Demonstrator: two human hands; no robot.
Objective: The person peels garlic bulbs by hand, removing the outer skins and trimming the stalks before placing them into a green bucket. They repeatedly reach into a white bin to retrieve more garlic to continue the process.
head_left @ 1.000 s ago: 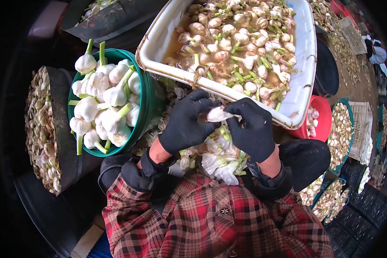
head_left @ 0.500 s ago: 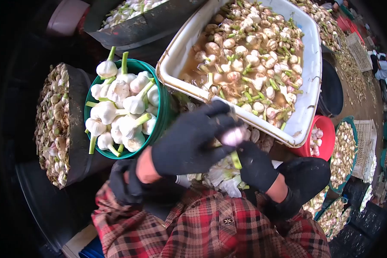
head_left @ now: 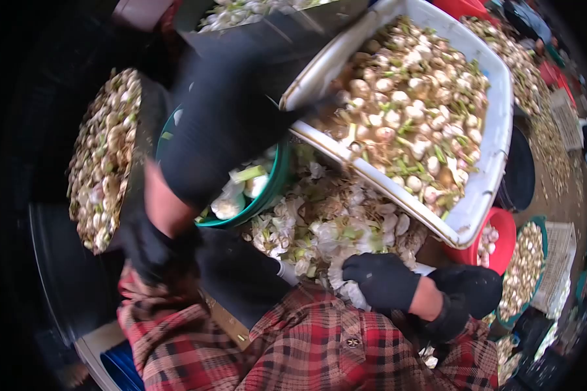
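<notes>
Grip, left hand (head_left: 228,124): black glove, badly blurred, upper left of centre, across the view of the green bucket (head_left: 280,171); from where I stand I cannot tell whether it is wide, narrow or holding anything. Grip, right hand (head_left: 383,281): black glove, lower right of centre, fingers curled beside the peelings (head_left: 346,225); contents, if any, hidden from me.

Heaped garlic (head_left: 107,156): one lot, left of frame.

Green bucket: left of centre, partly covered by the left glove; white garlic bulbs (head_left: 228,205) inside, one green stem showing.

Peelings: loose pile, centre.

White tub (head_left: 398,189): upper right, set slantwise; smaller bulbs (head_left: 421,111) in brown water.

Red bucket (head_left: 504,251): right of frame, pale bulbs inside.
</notes>
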